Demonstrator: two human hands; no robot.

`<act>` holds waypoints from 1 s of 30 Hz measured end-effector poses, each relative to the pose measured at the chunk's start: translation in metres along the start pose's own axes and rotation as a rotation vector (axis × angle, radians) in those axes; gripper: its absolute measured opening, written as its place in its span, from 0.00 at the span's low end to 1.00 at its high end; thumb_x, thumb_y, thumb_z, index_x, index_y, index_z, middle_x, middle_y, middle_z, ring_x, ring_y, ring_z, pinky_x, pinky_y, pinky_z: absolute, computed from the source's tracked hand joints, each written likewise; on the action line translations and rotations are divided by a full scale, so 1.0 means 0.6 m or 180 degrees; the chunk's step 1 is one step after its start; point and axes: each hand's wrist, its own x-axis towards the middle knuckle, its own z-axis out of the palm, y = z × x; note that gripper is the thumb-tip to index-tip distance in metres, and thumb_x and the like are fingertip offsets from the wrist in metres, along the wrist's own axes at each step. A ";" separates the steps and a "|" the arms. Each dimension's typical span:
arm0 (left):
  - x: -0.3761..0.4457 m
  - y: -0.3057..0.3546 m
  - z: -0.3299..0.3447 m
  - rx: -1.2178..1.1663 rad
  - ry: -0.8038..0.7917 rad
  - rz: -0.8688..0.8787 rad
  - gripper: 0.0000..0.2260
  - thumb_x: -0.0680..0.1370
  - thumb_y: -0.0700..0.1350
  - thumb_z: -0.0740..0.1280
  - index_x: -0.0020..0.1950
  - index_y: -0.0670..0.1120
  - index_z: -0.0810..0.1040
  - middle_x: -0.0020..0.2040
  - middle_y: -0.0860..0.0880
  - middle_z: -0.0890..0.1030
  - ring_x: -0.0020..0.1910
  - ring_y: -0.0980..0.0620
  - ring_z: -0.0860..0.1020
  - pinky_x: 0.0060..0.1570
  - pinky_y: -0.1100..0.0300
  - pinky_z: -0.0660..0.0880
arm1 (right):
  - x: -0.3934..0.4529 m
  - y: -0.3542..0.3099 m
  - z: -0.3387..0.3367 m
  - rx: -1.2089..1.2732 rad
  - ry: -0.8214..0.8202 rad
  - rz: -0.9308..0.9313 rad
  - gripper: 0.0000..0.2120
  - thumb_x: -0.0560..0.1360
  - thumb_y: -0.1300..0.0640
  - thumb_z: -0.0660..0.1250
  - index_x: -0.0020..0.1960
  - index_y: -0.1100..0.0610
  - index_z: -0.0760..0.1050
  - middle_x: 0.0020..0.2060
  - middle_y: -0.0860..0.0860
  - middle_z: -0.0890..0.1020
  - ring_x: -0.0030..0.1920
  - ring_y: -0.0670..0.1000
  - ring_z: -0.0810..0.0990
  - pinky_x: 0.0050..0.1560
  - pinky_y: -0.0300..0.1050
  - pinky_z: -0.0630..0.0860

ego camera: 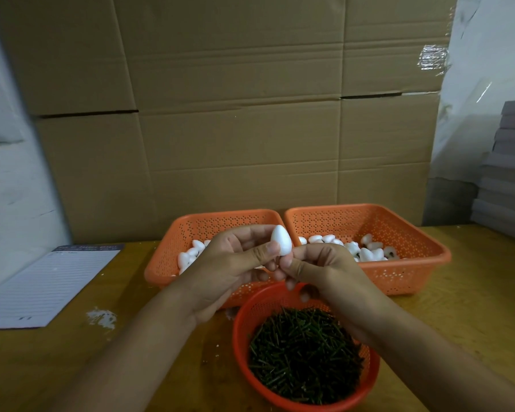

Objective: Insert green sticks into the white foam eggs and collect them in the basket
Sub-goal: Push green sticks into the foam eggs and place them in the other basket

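A plain white foam egg [281, 239]. Two orange rectangular baskets [411, 272] dotted with fine perforations, white eggs inside. A red-orange round basket [241, 328] of dark green sticks [304, 355]. Yellow-brown wooden worktop [473, 307]. White ruled notepad [46, 288], dark header. Tan cardboard boxes [235, 114].

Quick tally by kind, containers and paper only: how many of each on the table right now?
Rectangular orange baskets: 2, left one and right one, both holding white foam eggs
Round red basket: 1, holding green sticks
Lined paper pad: 1
Total: 4
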 end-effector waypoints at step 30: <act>-0.001 -0.002 0.009 -0.0024 0.0269 0.0118 0.18 0.70 0.47 0.77 0.59 0.47 0.80 0.53 0.46 0.86 0.46 0.51 0.84 0.40 0.62 0.79 | -0.002 -0.001 0.005 -0.0076 0.0257 -0.0075 0.07 0.75 0.57 0.72 0.39 0.54 0.85 0.37 0.53 0.85 0.35 0.45 0.79 0.31 0.36 0.73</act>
